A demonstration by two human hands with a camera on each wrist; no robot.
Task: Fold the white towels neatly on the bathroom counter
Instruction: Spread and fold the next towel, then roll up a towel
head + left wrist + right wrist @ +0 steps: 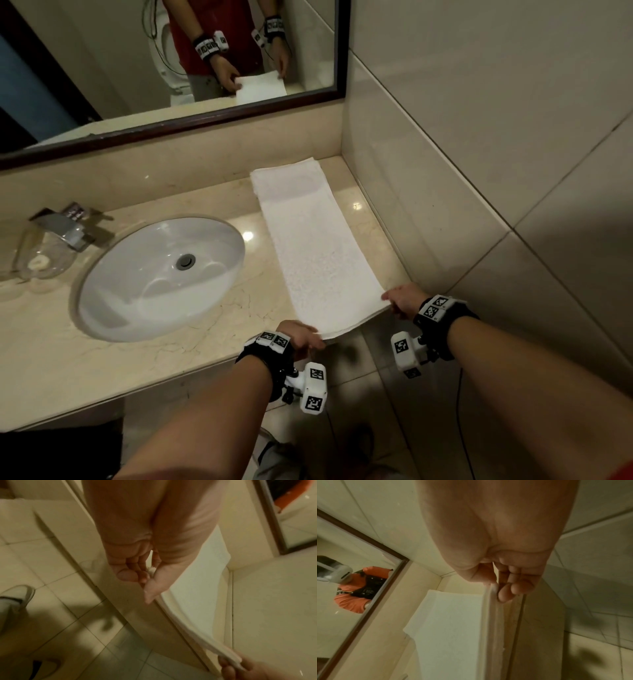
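Note:
A white towel [308, 240], folded into a long strip, lies on the beige counter [212, 205] right of the sink and runs from the back wall to the front edge. Its near end is lifted slightly over the counter's edge. My left hand [310, 337] pinches the near left corner [150, 570] between thumb and fingers. My right hand [394, 301] pinches the near right corner [493, 588]. The layered towel edge [197, 632] stretches between both hands, and the strip [450, 622] shows flat on the counter in the right wrist view.
An oval white sink [161, 274] sits left of the towel, with a chrome faucet [68, 229] and a clear soap dish [41, 262] further left. A framed mirror [171, 68] hangs behind. Tiled wall [479, 171] closes the right side. Tiled floor [60, 574] lies below.

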